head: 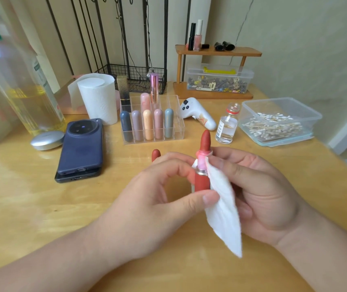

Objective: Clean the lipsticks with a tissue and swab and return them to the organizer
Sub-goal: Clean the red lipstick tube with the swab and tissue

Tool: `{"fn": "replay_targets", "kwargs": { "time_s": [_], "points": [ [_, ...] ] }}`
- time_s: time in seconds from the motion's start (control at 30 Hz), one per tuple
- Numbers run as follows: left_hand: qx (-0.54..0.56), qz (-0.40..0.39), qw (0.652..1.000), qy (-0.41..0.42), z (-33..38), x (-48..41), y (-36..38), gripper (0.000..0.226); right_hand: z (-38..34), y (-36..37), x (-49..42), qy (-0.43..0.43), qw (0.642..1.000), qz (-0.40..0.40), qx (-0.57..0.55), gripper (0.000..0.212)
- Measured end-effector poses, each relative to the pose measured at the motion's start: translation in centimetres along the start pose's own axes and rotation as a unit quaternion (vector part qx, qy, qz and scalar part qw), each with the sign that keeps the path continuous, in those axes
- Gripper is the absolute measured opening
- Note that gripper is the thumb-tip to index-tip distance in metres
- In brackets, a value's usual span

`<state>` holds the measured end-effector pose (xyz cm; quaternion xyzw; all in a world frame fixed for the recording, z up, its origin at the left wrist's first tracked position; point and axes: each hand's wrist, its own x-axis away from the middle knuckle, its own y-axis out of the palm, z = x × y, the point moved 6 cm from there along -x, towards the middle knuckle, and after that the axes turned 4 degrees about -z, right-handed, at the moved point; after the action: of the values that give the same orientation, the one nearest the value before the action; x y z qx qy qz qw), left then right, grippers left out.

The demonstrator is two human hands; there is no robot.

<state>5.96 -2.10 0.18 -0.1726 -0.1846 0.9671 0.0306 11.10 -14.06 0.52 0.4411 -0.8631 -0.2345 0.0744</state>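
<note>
An uncapped red lipstick stands upright between my hands, its red bullet extended above a pink collar. My left hand grips its red base with thumb and fingers. My right hand pinches a white tissue against the lipstick's collar; the tissue hangs down over my palm. The red cap stands on the table just behind my left hand. The clear acrylic organizer holds several capped lipsticks. A plastic box of cotton swabs sits at the right.
A tissue roll, two stacked phones, a silver compact and a large oil bottle are left. A white controller and small glass vial stand behind my hands. A wooden shelf is at the back.
</note>
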Motion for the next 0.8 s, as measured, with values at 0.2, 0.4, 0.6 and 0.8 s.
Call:
{"fn": "replay_targets", "kwargs": {
  "time_s": [0.2, 0.4, 0.6, 0.8],
  "points": [
    [-0.033, 0.027, 0.999, 0.0, -0.1, 0.1, -0.4, 0.022, 0.1, -0.6, 0.1, 0.001, 0.998, 0.053, 0.036, 0.013],
    [-0.13, -0.022, 0.991, 0.026, 0.8, 0.0, -0.2, 0.025, 0.6, -0.9, -0.2, 0.035, 0.999, -0.012, -0.033, 0.025],
    [-0.166, -0.095, 0.981, 0.042, 0.8, -0.1, 0.4, 0.029, 0.5, -0.9, -0.1, 0.064, 0.995, -0.033, -0.065, 0.019],
    [-0.054, -0.122, 0.99, 0.034, 0.9, -0.2, 0.4, 0.026, 0.3, -1.6, -0.2, 0.062, 0.996, 0.064, -0.005, 0.013]
  ]
}}
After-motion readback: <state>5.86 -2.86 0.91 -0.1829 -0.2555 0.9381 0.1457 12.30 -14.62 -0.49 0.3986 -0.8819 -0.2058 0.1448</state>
